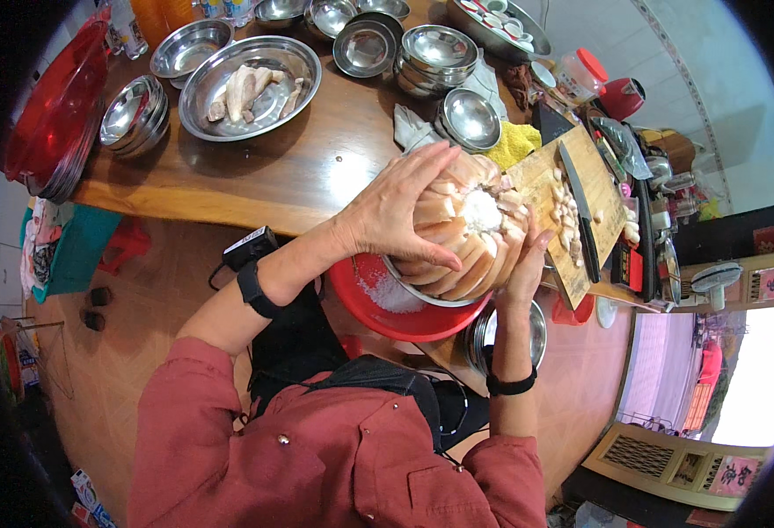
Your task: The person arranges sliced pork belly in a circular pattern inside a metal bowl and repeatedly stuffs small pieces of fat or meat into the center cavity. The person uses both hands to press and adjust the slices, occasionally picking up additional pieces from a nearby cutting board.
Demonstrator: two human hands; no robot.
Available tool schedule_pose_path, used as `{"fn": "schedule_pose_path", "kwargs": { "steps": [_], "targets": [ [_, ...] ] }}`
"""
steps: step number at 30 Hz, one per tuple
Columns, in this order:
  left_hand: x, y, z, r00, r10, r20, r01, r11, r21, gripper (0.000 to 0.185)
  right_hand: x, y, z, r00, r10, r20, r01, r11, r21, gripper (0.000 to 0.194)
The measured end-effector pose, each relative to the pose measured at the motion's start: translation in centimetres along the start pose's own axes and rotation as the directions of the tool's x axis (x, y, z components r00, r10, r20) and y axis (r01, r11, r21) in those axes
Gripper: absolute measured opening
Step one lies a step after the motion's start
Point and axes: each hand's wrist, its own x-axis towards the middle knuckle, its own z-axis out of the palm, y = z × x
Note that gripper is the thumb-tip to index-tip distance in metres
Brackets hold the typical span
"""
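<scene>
A metal bowl [436,301] is packed with slices of meat [456,267], perhaps pork belly, set in a domed ring. White granules [482,211] fill the ring's centre. My left hand [400,211] spreads across the slices on the left, thumb towards me. On the other side my right hand [521,267] grips the bowl's edge and the meat, fingers pointing up. The bowl is tilted over a red plastic basin [420,328], where more white granules [393,294] lie. Most of the bowl's wall is hidden by the meat and my hands.
A cutting board [575,277] to the right holds a knife [578,191] and peeled garlic cloves [564,214]. Meat pieces [245,92] lie in a large metal basin [192,129] on the wooden table [281,171]. Stacked metal bowls [436,56] and a yellow cloth [515,142] sit farther back.
</scene>
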Motion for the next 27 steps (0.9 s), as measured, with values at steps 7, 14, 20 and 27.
{"fn": "schedule_pose_path", "kwargs": {
  "steps": [7, 14, 20, 27],
  "targets": [
    [1.7, 0.3, -0.6, 0.995, 0.041, 0.093, -0.036, 0.998, -0.060, 0.129, 3.2, -3.4, 1.2, 0.962, -0.077, 0.263, 0.120, 0.981, -0.152, 0.091],
    [2.1, 0.6, 0.1, 0.994, -0.001, 0.105, 0.013, 0.993, -0.114, 0.124, 5.0, -4.1, 2.1, 0.869, -0.148, 0.472, 0.342, 0.868, -0.359, 0.084],
    [1.6, -0.3, -0.5, 0.995, -0.029, 0.098, 0.038, 0.994, -0.098, 0.120, 4.4, -4.5, 1.5, 0.922, -0.106, 0.372, 0.235, 0.917, -0.322, 0.082],
    [-4.4, 1.1, -2.5, 0.964, -0.240, -0.116, 0.250, 0.964, 0.088, 0.131, -0.6, -7.4, 0.6, 0.748, -0.547, 0.374, 0.620, 0.377, -0.688, 0.020]
  ]
}}
